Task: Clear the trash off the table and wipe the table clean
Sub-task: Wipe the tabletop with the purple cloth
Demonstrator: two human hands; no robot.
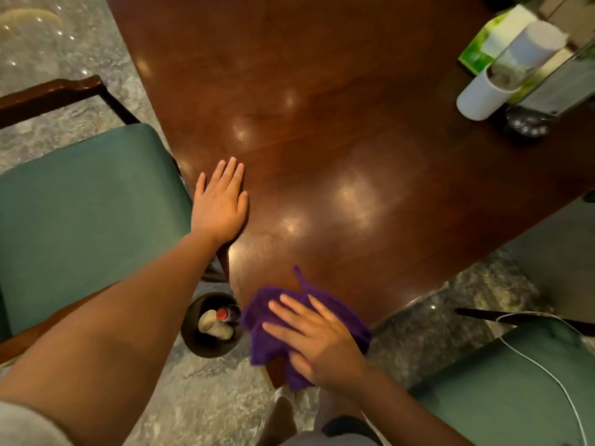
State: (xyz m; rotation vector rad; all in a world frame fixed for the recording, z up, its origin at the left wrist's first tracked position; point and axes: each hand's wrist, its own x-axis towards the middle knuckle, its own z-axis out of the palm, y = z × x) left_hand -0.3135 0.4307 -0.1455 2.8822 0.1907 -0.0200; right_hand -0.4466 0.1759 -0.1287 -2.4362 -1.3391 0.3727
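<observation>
A purple cloth (273, 329) lies bunched on the near corner of the dark wooden table (322, 140). My right hand (317, 339) presses flat on top of the cloth with fingers spread. My left hand (222, 202) rests palm down on the table's left edge, holding nothing. Below the table corner, on the floor, stands a dark round bin (211, 325) with a red-capped bottle and a paper cup inside.
At the table's far right stand a white cup (483, 98), a green tissue box (483, 46), a glass container (560, 82) and a small dark object (526, 127). A green-seated chair (83, 214) stands at the left, another (515, 391) at the right with a white cable across it.
</observation>
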